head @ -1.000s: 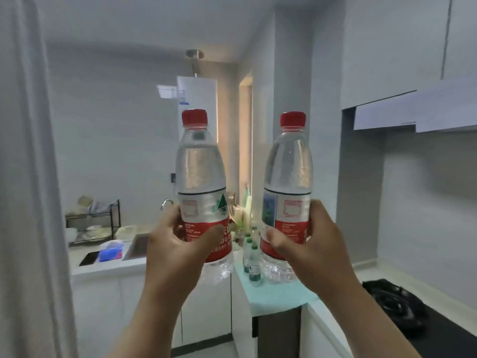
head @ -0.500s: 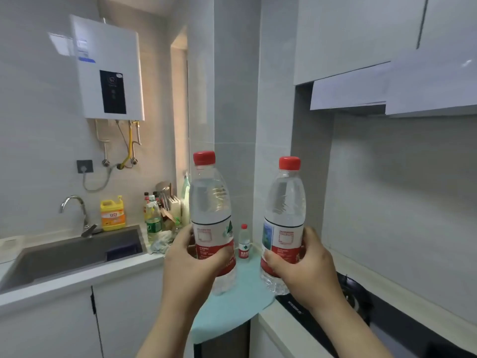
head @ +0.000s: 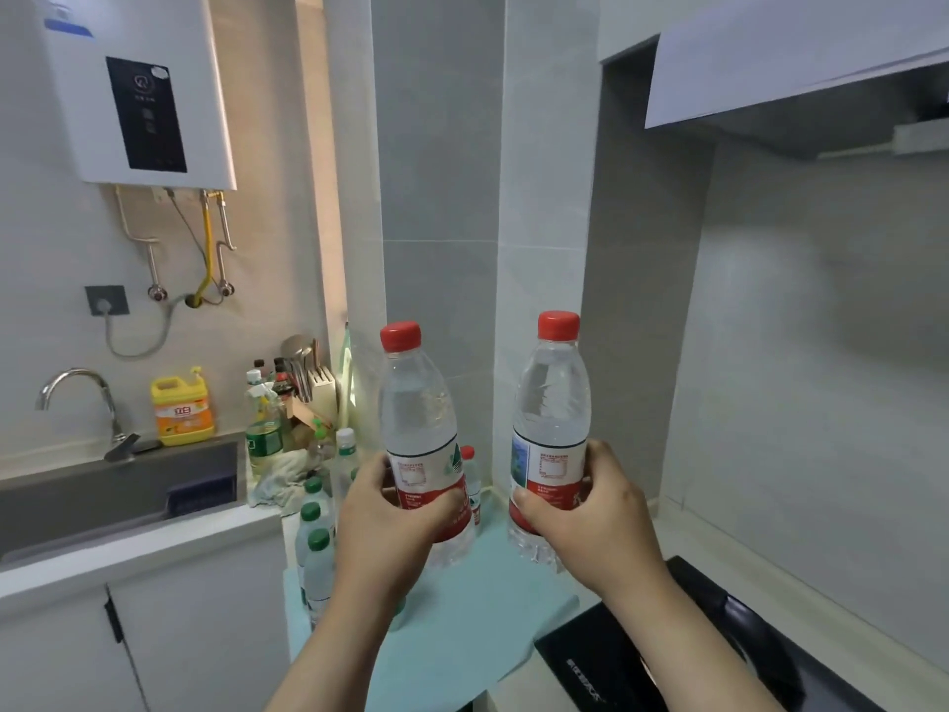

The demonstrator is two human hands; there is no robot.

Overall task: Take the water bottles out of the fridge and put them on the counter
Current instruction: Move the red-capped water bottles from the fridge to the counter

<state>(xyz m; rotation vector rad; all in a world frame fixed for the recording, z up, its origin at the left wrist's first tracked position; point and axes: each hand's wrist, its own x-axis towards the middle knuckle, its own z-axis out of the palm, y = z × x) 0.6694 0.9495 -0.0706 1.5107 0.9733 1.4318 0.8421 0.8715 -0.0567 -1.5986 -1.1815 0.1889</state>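
Note:
I hold two clear water bottles with red caps and red labels, both upright, above a light teal counter top (head: 477,624). My left hand (head: 390,526) grips the left bottle (head: 418,423) around its label. My right hand (head: 601,521) grips the right bottle (head: 552,408) the same way. Both bottle bases hang just over the teal surface; I cannot tell whether they touch it. Several smaller green-capped bottles (head: 316,552) stand at the counter's left edge, and a small red-capped bottle (head: 470,480) stands at the back corner. The fridge is out of view.
A sink (head: 118,495) with a tap (head: 77,398) lies to the left, with a yellow detergent jug (head: 182,405), condiment bottles and a knife block (head: 321,393) behind. A black gas hob (head: 719,644) sits to the right. A water heater (head: 138,89) hangs above.
I have moved closer to the corner counter and the view has tilted down. Both bottles have come lower, towards the teal surface, still gripped the same way.

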